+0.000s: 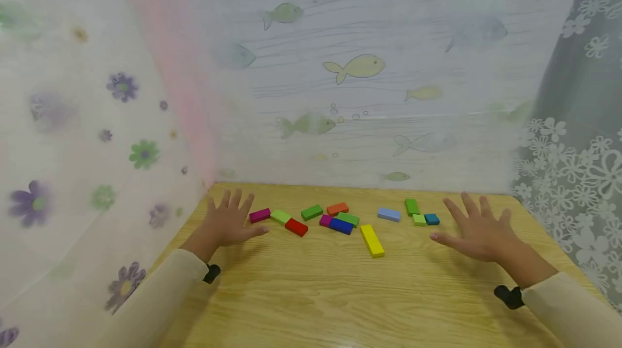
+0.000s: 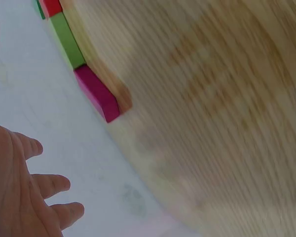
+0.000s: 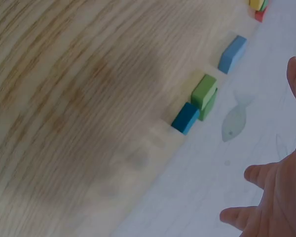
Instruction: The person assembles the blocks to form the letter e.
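Note:
My left hand (image 1: 225,224) hovers over the table's left side, fingers spread, holding nothing. Nearest to it lies a magenta block (image 1: 259,215), followed by a lime block (image 1: 281,217) and a red block (image 1: 296,227). On the right, my right hand (image 1: 483,233) is likewise spread and holds nothing. Beside its thumb are a teal block (image 1: 432,219), a small lime block (image 1: 419,220) and a green block (image 1: 412,207). In the left wrist view the magenta block (image 2: 97,94) lies away from the fingers; the right wrist view shows the teal block (image 3: 185,118) apart from that hand.
Mid-table lie a yellow block (image 1: 372,240), a dark blue block (image 1: 341,225), an orange block (image 1: 337,209), a light blue block (image 1: 389,214) and several others. A fish-patterned curtain (image 1: 359,137) hangs behind the wooden table (image 1: 311,294); flowered curtains (image 1: 121,186) flank it.

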Available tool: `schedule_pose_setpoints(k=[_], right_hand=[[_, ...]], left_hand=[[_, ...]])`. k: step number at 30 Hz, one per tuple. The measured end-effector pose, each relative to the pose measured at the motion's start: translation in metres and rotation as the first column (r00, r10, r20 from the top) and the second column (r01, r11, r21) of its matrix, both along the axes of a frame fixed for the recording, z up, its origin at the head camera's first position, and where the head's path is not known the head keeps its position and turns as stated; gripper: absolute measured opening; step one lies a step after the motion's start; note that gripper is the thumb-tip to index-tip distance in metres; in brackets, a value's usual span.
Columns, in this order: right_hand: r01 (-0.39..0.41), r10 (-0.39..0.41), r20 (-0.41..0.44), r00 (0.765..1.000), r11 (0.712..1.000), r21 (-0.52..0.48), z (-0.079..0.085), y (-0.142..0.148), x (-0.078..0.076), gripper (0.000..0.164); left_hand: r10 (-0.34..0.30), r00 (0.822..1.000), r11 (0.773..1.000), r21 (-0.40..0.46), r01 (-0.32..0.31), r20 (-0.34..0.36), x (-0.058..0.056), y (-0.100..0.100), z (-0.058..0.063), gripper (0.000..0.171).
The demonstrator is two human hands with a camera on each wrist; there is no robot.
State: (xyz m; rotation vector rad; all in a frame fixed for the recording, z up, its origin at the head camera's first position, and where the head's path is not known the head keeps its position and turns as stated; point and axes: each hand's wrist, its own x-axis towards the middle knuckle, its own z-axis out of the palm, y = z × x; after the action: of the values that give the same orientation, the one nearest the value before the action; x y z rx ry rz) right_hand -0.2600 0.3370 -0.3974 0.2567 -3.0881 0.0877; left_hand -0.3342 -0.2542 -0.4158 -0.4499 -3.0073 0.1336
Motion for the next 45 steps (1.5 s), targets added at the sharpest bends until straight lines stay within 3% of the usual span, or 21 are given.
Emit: schedule_pose_setpoints(k=[7,19,25,29,36,41,45], right_hand=[[-0.018,0.018,-0.003,1.000,1.000,0.001,-0.011,-0.009,-0.005,0.106],[-0.059,0.059,-0.022,0.998,0.998,-0.003,-0.017,-0.038,-0.009,0.108],[-0.082,0.082,-0.029,0.996,0.997,-0.010,-0.018,-0.053,-0.010,0.107],[-0.103,0.102,-0.039,0.994,0.995,-0.016,-0.025,-0.061,-0.011,0.107],[-0.157,0.154,-0.053,0.987,0.986,-0.053,-0.035,-0.074,-0.018,0.099],[-0.198,0.194,-0.068,0.979,0.979,-0.051,-0.038,-0.086,-0.021,0.092],[-0.221,0.217,-0.046,0.975,0.972,-0.083,-0.038,-0.097,-0.022,0.087]], left_hand=[[-0.039,0.999,0.997,0.061,0.038,0.018,0.000,0.017,-0.010,0.112],[-0.142,0.990,0.990,-0.009,0.142,-0.001,0.000,0.056,-0.019,0.114],[-0.185,0.982,0.983,0.020,0.185,0.022,0.000,0.076,-0.022,0.107],[-0.228,0.973,0.972,0.064,0.225,0.045,0.001,0.092,-0.026,0.102],[-0.310,0.948,0.946,0.123,0.299,0.075,0.004,0.119,-0.022,0.096],[-0.354,0.933,0.934,0.088,0.347,0.072,-0.001,0.138,-0.026,0.089],[-0.358,0.930,0.933,0.069,0.353,0.087,-0.005,0.154,-0.029,0.077]])
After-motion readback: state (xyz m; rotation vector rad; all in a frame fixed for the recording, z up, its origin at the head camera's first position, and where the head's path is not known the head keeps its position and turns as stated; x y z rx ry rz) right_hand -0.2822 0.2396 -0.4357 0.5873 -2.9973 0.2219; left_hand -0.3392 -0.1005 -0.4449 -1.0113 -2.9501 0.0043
